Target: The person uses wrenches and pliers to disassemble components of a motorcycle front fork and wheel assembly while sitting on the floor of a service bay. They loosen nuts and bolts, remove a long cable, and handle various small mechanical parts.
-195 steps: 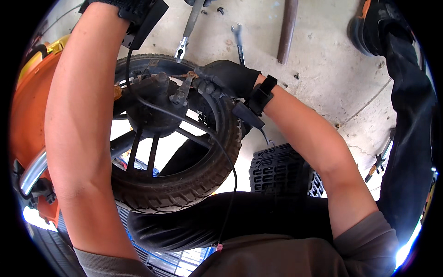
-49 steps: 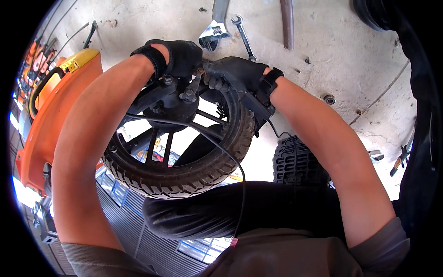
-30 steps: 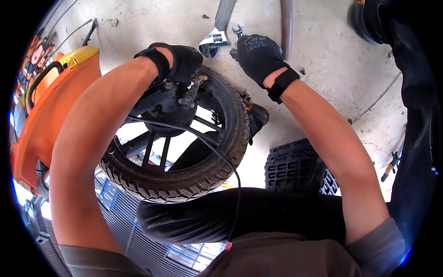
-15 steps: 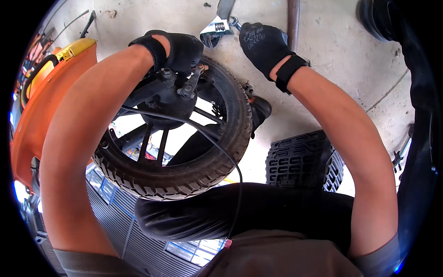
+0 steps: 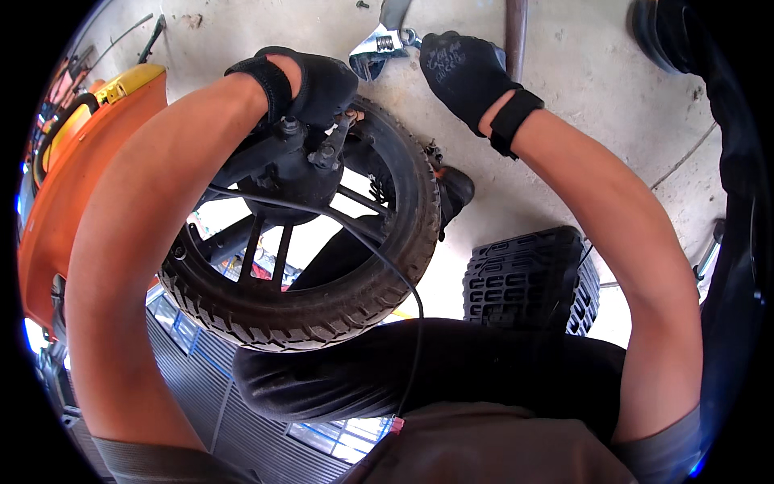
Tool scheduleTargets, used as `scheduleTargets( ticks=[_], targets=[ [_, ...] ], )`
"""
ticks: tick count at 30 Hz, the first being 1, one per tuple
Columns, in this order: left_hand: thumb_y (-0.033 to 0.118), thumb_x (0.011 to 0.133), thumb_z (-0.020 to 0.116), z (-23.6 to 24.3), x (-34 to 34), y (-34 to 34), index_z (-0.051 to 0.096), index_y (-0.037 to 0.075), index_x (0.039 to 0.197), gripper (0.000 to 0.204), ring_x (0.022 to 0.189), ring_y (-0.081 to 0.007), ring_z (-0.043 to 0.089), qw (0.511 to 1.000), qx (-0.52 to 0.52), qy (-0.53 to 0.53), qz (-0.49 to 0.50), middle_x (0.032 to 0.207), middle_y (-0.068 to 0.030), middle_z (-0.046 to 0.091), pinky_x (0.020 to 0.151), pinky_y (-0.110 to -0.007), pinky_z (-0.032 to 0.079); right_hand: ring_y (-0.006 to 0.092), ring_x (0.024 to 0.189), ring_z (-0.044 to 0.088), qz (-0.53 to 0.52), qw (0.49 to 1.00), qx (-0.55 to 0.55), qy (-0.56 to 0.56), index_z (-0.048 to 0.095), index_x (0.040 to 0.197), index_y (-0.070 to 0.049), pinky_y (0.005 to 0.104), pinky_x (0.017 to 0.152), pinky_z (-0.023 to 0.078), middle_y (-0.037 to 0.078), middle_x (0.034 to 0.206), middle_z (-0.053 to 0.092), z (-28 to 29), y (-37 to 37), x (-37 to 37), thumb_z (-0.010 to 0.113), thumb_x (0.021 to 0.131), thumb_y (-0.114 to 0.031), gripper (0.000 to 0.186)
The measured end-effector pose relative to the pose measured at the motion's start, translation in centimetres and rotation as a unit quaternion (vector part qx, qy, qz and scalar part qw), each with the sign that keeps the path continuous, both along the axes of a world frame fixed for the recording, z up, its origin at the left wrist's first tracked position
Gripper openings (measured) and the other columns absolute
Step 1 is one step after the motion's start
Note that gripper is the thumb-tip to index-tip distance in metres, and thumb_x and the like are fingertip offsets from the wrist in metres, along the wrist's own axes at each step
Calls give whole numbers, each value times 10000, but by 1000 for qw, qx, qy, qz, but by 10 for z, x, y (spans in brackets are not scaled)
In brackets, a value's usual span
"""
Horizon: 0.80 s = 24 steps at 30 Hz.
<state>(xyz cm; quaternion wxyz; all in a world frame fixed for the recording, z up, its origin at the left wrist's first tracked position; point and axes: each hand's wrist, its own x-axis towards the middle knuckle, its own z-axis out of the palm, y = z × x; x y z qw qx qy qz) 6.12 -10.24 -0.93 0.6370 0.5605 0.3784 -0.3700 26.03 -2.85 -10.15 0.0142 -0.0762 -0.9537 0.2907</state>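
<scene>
My left hand [image 5: 318, 85], in a black glove, is closed at the top of the wheel hub assembly [image 5: 282, 169], beside a small bracket [image 5: 326, 153]; what its fingers hold is hidden. My right hand [image 5: 462, 71], also gloved, is on the floor above the wheel, curled over a silver wrench [image 5: 409, 37], most of which is hidden under it. An adjustable wrench [image 5: 377, 50] lies just left of that hand. The black spoked wheel with treaded tire [image 5: 290, 327] lies over my bent leg [image 5: 339, 371]. A black cable [image 5: 379, 254] runs from the hub across the tire.
An orange and yellow plastic body [image 5: 56, 218] stands at the left. A brown pipe [image 5: 516, 32] lies at the top. A black ribbed block [image 5: 516, 282] is right of the wheel. A dark shoe [image 5: 661, 36] and trouser leg are at the right edge, on stained concrete [image 5: 613, 73].
My right hand has left the bracket and moved up and right to the wrench on the floor. My left hand stays at the hub, shifted slightly upward in view with the wheel.
</scene>
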Motion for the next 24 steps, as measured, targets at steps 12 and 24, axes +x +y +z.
scheduleTargets(
  ticks=[12, 24],
  targets=[
    [163, 686, 728, 2, -1, 7, 706, -1, 785, 192, 780, -359, 666, 1000, 1, 4, 22, 784, -207, 673, 717, -420, 530, 261, 597, 638, 53, 999, -12, -1, 594, 812, -29, 387, 543, 508, 113, 636, 605, -6, 29, 3, 567, 809, -138, 113],
    [217, 683, 715, 15, -9, 19, 714, 18, 764, 215, 680, -342, 645, 997, -49, 50, -38, 750, -195, 670, 648, -406, 515, 348, 896, 693, -300, 881, -285, -231, 644, 1001, 4, 421, 796, 544, 210, 927, 702, 25, 35, -99, 699, 823, -407, 452]
  ],
)
